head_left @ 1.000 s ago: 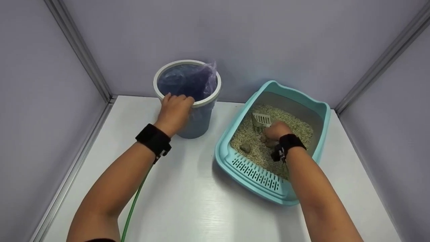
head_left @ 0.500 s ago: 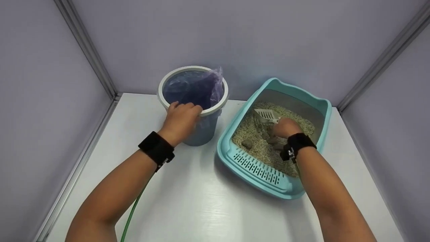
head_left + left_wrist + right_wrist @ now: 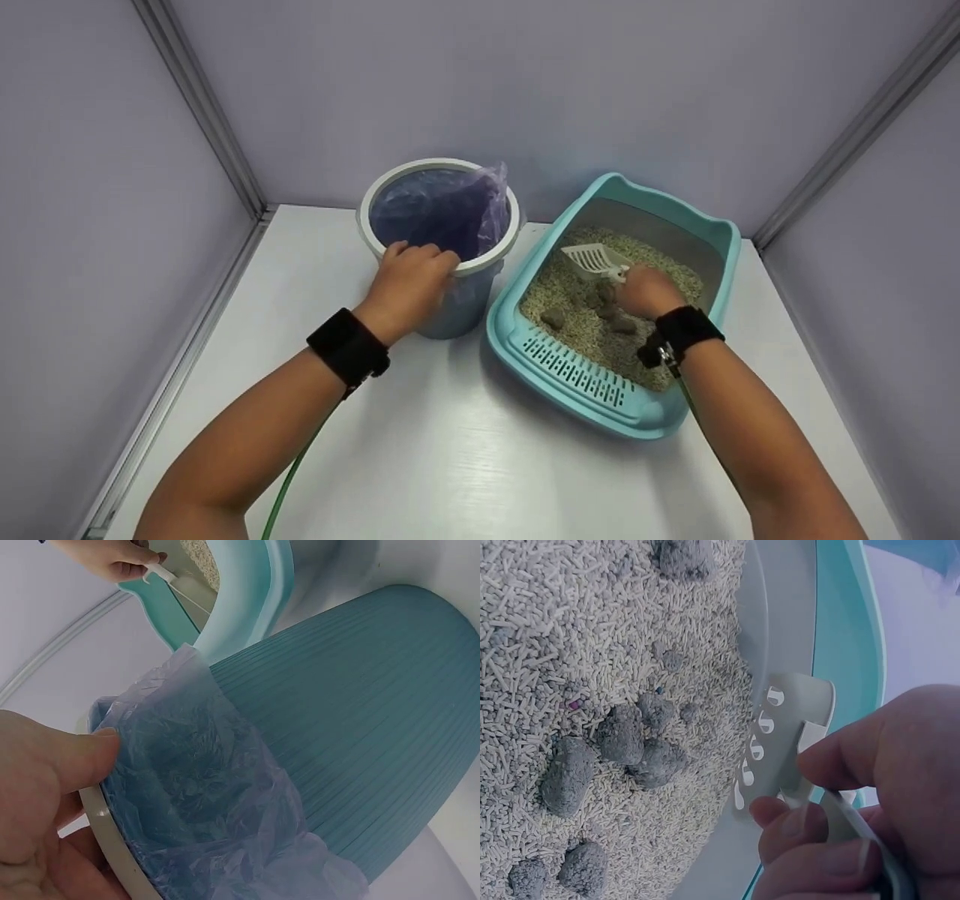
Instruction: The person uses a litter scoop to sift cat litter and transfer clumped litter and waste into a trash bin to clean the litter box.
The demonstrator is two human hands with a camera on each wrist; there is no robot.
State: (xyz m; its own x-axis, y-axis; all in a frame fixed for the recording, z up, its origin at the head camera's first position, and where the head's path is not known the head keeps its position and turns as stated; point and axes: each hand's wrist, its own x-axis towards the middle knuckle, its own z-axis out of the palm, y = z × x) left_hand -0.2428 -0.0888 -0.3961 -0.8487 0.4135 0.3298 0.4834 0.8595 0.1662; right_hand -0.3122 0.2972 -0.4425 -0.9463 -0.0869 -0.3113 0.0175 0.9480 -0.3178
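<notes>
My left hand (image 3: 411,289) grips the near rim of a blue ribbed trash bin (image 3: 456,309). In the left wrist view, the thumb presses on the outside, over the bin's thin purple plastic liner (image 3: 199,787). My right hand (image 3: 646,291) holds a pale slotted litter scoop (image 3: 591,259) by its handle, above the litter box. The right wrist view has fingers and thumb curled round that handle; whether anything lies in the scoop I cannot tell. Below it, several dark clumps (image 3: 568,776) lie on the pellet litter (image 3: 682,825) in the turquoise litter box (image 3: 501,341).
The bin stands left of the litter box, close beside it, on a white table (image 3: 450,465). Pale panels (image 3: 480,82) enclose the back and both sides. A green cable (image 3: 289,476) runs from the left wristband.
The left hand has drawn the bin nearer the person and rightward, towards the litter box. In the right hand, the scoop has come up from the litter and its slotted blade has turned.
</notes>
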